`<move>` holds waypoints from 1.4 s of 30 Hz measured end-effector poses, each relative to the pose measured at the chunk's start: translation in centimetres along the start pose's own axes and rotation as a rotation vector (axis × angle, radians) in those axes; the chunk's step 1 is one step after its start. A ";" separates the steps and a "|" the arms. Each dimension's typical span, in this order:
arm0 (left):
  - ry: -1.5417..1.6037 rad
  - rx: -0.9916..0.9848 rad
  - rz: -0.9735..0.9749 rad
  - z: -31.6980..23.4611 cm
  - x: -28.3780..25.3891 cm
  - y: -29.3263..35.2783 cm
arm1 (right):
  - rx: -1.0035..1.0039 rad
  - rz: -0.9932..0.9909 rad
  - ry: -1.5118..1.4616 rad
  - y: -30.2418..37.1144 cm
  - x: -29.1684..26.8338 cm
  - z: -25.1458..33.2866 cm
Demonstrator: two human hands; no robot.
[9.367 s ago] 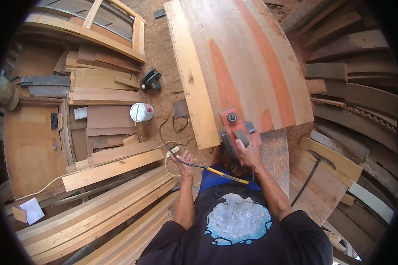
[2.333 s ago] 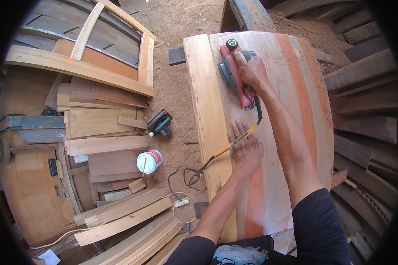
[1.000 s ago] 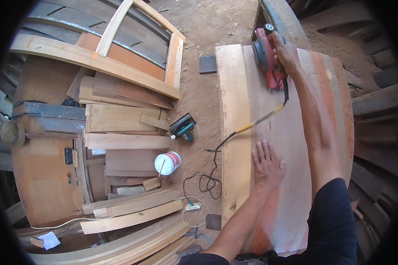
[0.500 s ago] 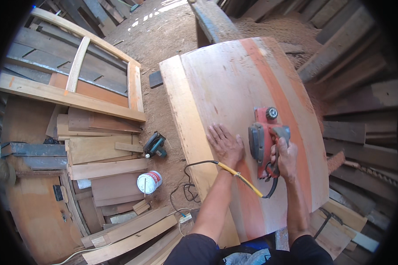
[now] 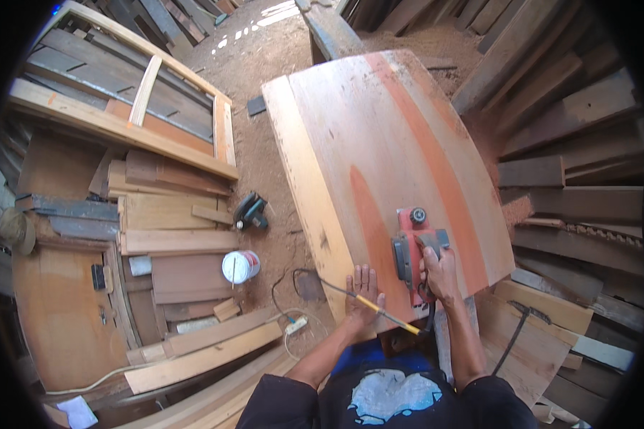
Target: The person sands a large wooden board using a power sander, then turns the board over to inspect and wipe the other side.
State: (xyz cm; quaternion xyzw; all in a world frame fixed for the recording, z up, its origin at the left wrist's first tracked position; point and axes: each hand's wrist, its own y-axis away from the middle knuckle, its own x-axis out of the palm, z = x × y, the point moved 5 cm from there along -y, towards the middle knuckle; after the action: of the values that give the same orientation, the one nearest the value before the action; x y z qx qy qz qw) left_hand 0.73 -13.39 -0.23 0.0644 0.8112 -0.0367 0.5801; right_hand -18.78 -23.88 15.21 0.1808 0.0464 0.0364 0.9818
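A red and black electric hand planer (image 5: 406, 259) rests on a wide wooden panel (image 5: 336, 136) with pale and reddish-brown stripes. My right hand (image 5: 440, 277) is closed round its rear handle, near the panel's close edge. My left hand (image 5: 363, 289) lies on the panel to the left of the planer, its fingers stretched out and holding nothing. The planer's cord, with a yellow-wrapped section (image 5: 388, 316), runs from the tool across my left hand and off the panel's left side. The planer's sole is hidden against the wood.
On the left stand a wooden frame (image 5: 144, 93), stacked boards (image 5: 193, 275), a circular saw (image 5: 251, 212) and a white bucket (image 5: 240, 267). A power strip (image 5: 295, 325) lies near the cord. More planks (image 5: 572, 196) and a hand saw (image 5: 526, 312) are on the right.
The planer and my right hand have moved back across the panel toward me. My left hand has also slid to the near edge. The view has shifted, showing more of my shirt.
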 end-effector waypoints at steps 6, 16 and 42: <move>0.040 -0.246 -0.004 0.6 -0.6 7.9 | 0.053 0.092 0.131 5.2 0.1 -3.6; 0.173 -0.486 -0.501 6.6 -8.3 13.5 | 0.099 0.259 0.143 12.0 1.6 -8.1; 0.296 -0.991 0.064 7.1 0.0 27.8 | -0.100 0.155 0.459 15.0 3.6 -9.8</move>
State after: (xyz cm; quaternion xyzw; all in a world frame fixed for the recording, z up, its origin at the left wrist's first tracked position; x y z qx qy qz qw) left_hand 11.49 13.11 -2.12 -0.1887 0.8024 0.3789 0.4207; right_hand -17.04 -6.18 11.17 0.1218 0.2523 0.1537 0.9476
